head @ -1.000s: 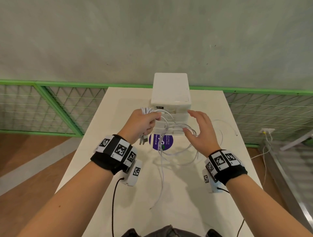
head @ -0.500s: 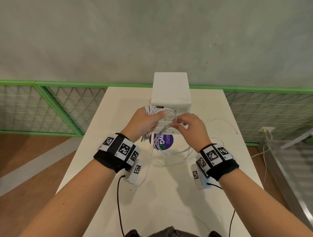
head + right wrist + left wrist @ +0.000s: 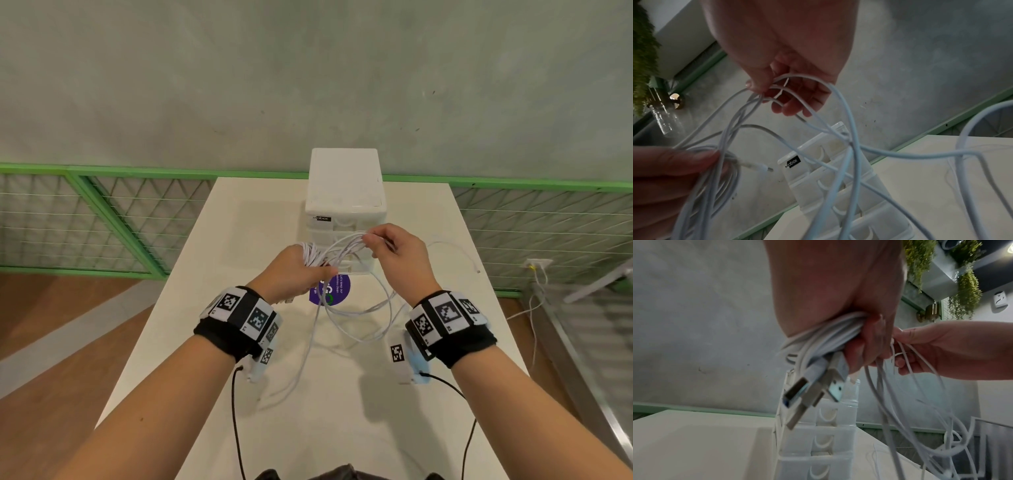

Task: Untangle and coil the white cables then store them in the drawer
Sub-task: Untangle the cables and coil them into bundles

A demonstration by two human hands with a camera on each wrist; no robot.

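Note:
My left hand (image 3: 298, 274) grips a coiled bundle of white cables (image 3: 310, 255) above the table, just in front of the white drawer unit (image 3: 346, 205). In the left wrist view the bundle (image 3: 824, 335) runs through the fist and USB plugs (image 3: 813, 386) hang below it. My right hand (image 3: 394, 246) pinches several cable strands (image 3: 349, 243) between thumb and fingers, a little higher and to the right. In the right wrist view the strands (image 3: 789, 81) loop over its fingers (image 3: 793, 105). Loose loops (image 3: 359, 318) hang down to the table. The drawers look shut.
A cream table (image 3: 325, 394) carries the drawer unit at its far middle and a purple round sticker (image 3: 337, 291) in front of it. Another white cable (image 3: 455, 248) lies at the right of the unit. A green mesh fence (image 3: 102, 219) runs behind the table.
My right hand went from open beside the loops to pinching the strands, then lifted them up and to the right. The left hand kept its hold on the bundle.

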